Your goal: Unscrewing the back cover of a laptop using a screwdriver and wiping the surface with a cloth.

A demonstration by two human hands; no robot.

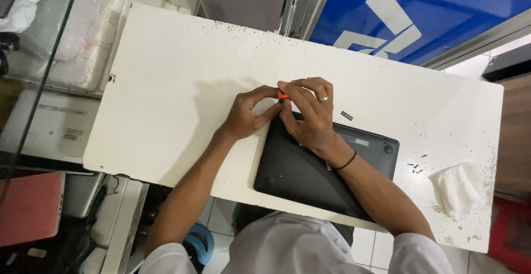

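Both the left hand and right hand are pinching an orange pick at the far corner of a black laptop lying on the white desk.

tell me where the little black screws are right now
In the head view, the black screws lie loose on the white table, right of the upturned black laptop and just left of the crumpled white tissue.

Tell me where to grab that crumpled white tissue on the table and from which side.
Pinch the raised crumpled folds of the white tissue from straight above. It lies loose and puffed up on the white table, apart from the small black screws and the black laptop, so nothing blocks it.
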